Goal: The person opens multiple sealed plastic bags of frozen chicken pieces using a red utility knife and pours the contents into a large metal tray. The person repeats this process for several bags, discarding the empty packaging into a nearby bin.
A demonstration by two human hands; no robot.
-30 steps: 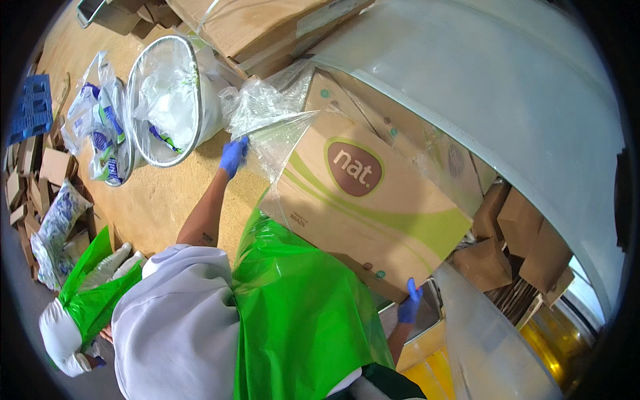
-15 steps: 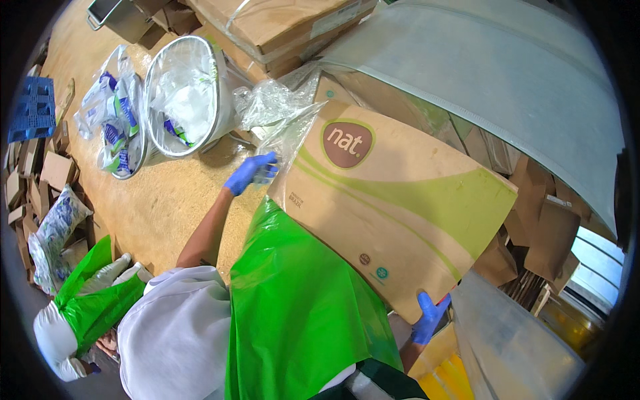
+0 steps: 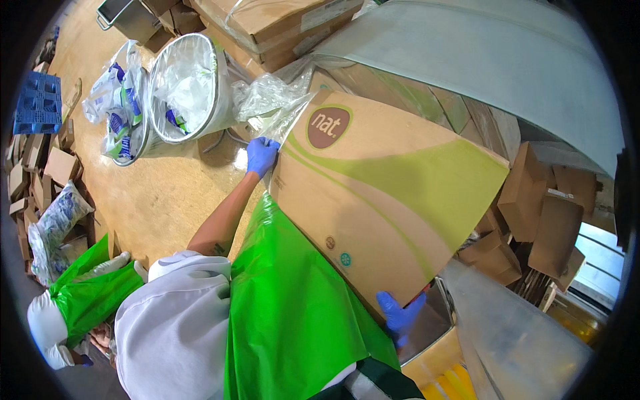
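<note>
A large brown cardboard box (image 3: 373,193) with a green wave print and a dark oval emblem lies tilted in front of me. My left hand (image 3: 262,157), in a blue glove, is closed at its left edge, fingers curled. Crumpled clear plastic film (image 3: 270,97) hangs over that end, and I cannot tell whether some is pinched too. My right hand (image 3: 400,313), also blue-gloved, grips the near right corner, thumb spread along the side and the other fingers partly hidden. A green plastic apron (image 3: 287,300) covers my front, just below the box.
Two hoop stands with plastic bags (image 3: 183,90) stand at the upper left, near a blue pallet (image 3: 39,103). A taped carton (image 3: 267,27) sits beyond. Broken-down boxes (image 3: 553,213) pile up at the right beside a grey metal panel (image 3: 480,60). Another person in a green apron (image 3: 93,293) is at lower left.
My left hand has moved right and closed at the box's left edge; its fingers were spread before. The box and my right hand have shifted a little to the left and nearer.
</note>
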